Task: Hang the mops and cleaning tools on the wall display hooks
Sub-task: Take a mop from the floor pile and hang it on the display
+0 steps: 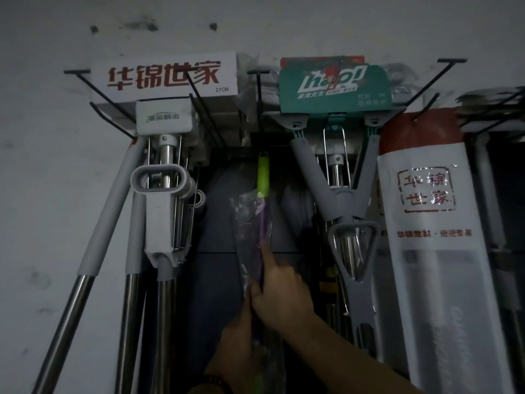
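A cleaning tool with a purple shaft and a green handle (263, 177), partly in a clear plastic sleeve, stands upright in the middle of the wall display. Its green tip sits just under a black wire hook (259, 89). My right hand (279, 291) grips the purple shaft, with the index finger stretched up along it. Lower down, my left hand (237, 345) is wrapped round the same shaft. Whether the tip's loop is on the hook cannot be made out in the dim light.
A white sponge mop (162, 183) with steel poles hangs at the left under a white box (164, 76). A grey mop (345, 194) hangs right of centre under a green box (335, 88). A bagged mop (431, 223) hangs at the far right. More black hooks (443, 69) jut out above.
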The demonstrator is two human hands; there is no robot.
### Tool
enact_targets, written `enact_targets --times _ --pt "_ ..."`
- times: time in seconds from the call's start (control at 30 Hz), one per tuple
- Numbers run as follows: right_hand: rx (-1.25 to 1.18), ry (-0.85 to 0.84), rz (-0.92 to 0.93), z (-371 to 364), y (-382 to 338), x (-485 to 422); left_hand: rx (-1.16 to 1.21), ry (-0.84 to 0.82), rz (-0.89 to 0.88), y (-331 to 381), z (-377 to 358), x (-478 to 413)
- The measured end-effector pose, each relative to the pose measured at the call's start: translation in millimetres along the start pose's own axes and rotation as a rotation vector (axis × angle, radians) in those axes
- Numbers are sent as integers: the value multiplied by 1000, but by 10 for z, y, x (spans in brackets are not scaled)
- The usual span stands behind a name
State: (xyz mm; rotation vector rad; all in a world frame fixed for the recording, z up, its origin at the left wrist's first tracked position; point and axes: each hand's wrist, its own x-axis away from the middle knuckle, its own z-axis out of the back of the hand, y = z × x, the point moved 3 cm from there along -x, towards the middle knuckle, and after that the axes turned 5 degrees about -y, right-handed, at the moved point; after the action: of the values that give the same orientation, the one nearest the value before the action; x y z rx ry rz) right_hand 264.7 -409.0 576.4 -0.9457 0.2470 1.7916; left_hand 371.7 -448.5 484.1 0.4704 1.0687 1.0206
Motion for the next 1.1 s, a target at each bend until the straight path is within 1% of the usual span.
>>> enact_targets --times 0.07,0.1,0.2,0.23,0.37,0.47,0.53,0.67,0.83,0.97,1.1 --pt "-8 9 17 98 -47 93 -42 62 83 -46 61 -15" --pt "3 15 26 167 -76 131 -93 50 107 -65 93 17" --pt "37 15 38 422 -147 208 -420 -45 -7 10 227 282" --pt "37 6 32 509 -163 244 -448 -68 -35 99 284 416" --pt "50 -10 6 833 -234 510 -496 -124 -137 421 464 889" --pt "161 -62 2 1118 -256 726 -502 -175 -175 630 589 1240" --pt "238 -104 2 1306 -291 879 -453 -174 -215 793 664 1422" --pt "291 -51 0 1666 -409 1145 -459 -158 -276 1128 723 1596" --pt "437 -121 49 2059 -532 1267 -485 -137 -354 1627 821 1601" --pt "515 -73 78 2380 -580 1193 -537 -86 -432 2027 933 1486" --pt "565 -31 63 2679 -516 966 -693 -98 -449 2351 969 1236"
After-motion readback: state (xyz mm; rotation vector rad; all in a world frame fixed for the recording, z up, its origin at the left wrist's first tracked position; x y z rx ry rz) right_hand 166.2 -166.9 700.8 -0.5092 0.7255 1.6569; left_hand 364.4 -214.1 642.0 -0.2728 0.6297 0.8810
